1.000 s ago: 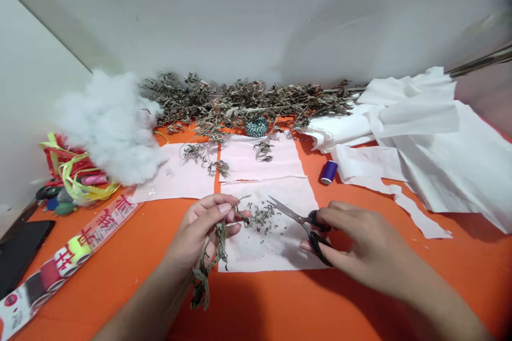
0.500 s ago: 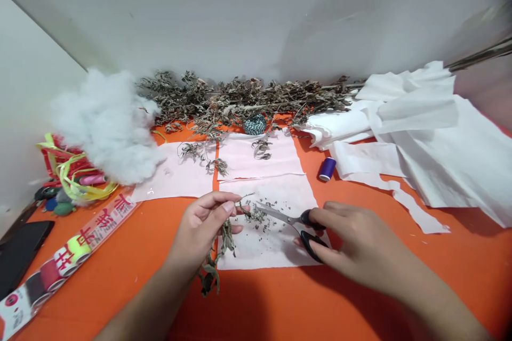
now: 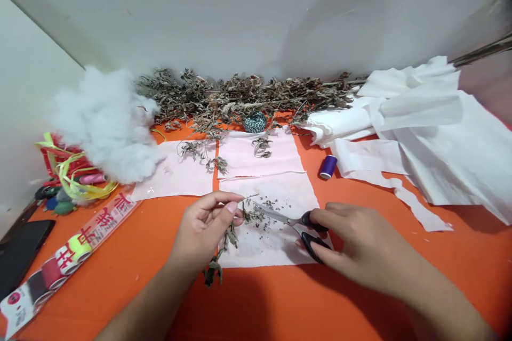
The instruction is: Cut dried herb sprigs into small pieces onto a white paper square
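A dried leafy sprig is pinched between the thumb and fingers of my left hand, its leaves hanging below. My right hand grips the black handles of the scissors, whose blades point left at the leaves beside my left fingertips. Under both lies a white cloth square scattered with small dark leaf bits. Behind it, a pink-white cloth bears a small dried sprig. More sprigs lie across the left cloth.
Along the wall are dried plants and a ball of twine. White stuffing, ribbons, a phone and packed thread spools stand left. Right are a purple spool and white cloths.
The hanging sprig has shifted slightly up and right, and my left fingers have drawn closer together. The scissors remain almost in place.
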A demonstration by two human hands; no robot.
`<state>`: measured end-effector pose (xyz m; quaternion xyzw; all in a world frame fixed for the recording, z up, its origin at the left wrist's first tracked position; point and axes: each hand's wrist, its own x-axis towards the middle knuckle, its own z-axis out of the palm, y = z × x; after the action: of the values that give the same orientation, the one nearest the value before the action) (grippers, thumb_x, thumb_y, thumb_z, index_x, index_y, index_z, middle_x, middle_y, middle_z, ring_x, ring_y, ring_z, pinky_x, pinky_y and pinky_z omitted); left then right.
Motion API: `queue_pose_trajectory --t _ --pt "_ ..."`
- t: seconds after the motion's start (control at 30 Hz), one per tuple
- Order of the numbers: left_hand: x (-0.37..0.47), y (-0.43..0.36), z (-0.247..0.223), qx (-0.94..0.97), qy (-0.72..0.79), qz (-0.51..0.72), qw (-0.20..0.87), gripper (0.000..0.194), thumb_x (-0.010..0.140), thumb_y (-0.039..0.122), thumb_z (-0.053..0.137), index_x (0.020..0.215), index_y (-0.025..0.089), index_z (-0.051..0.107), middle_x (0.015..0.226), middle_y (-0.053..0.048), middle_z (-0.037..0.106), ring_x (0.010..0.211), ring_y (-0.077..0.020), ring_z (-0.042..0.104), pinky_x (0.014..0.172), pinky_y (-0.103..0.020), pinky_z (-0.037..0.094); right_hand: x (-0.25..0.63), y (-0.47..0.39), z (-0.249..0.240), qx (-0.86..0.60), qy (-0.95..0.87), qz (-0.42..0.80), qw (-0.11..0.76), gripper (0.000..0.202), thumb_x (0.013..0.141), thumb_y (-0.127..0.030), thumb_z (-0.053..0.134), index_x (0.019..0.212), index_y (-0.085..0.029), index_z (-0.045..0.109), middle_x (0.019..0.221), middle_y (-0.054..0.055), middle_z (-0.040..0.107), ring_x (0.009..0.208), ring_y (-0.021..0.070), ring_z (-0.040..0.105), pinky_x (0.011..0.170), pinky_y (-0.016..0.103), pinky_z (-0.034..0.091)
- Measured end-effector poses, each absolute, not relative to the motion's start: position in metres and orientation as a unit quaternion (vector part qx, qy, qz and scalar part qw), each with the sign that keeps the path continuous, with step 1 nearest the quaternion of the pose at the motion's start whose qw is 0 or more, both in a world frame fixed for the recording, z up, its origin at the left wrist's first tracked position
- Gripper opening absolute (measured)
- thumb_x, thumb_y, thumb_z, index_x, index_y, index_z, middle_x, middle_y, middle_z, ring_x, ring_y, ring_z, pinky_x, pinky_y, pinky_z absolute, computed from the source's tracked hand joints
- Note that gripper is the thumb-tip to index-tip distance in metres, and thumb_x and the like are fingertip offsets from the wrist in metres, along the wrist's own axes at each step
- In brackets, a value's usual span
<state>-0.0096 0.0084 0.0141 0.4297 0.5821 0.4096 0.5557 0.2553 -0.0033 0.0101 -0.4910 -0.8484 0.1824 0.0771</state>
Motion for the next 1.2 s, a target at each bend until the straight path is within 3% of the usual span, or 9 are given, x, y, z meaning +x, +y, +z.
queue_pose_trajectory --t 0.2,0.37,0.77,1.2 --pt "-0.011 0.003 0.017 0.663 0.555 0.358 0.351 0.017 0.086 0.021 0.060 0.092 0.019 0.075 0.082 -0.004 0.070 0.071 -0.0148 0.067 0.063 -0.021 0.053 0.253 -0.005 0.014 -0.500 -0.847 0.169 0.056 0.012 0.084 -0.029 0.059 0.075 -0.022 0.057 0.062 0.001 0.055 0.057 0.0174 0.053 0.053 0.028 0.027" --pt "-0.004 -0.003 0.019 0.714 0.563 0.346 0.232 0.018 0.087 0.018 0.059 0.095 0.019 0.075 0.085 -0.005 0.074 0.072 -0.0151 0.069 0.067 -0.021 0.053 0.251 -0.013 0.013 -0.508 -0.851 0.111 0.079 0.014 0.084 -0.032 0.057 0.075 -0.022 0.057 0.060 0.001 0.055 0.053 0.0178 0.052 0.052 0.029 0.024" --pt "-0.007 -0.004 0.007 0.761 0.516 0.358 0.163 0.021 0.084 0.011 0.062 0.103 0.019 0.067 0.083 -0.001 0.074 0.069 -0.0110 0.071 0.070 -0.017 0.058 0.245 -0.018 0.014 -0.494 -0.858 0.078 0.116 0.016 0.084 -0.031 0.058 0.072 -0.020 0.057 0.059 0.001 0.056 0.053 0.0175 0.051 0.052 0.028 0.025" --pt "-0.006 -0.007 0.009 0.733 0.539 0.366 0.195 0.022 0.084 0.011 0.063 0.104 0.020 0.066 0.081 0.001 0.073 0.069 -0.0091 0.071 0.070 -0.014 0.058 0.236 -0.015 0.006 -0.480 -0.858 -0.045 0.178 0.029 0.094 -0.031 0.049 0.069 -0.019 0.059 0.060 0.002 0.053 0.060 0.0197 0.049 0.059 0.032 0.028"
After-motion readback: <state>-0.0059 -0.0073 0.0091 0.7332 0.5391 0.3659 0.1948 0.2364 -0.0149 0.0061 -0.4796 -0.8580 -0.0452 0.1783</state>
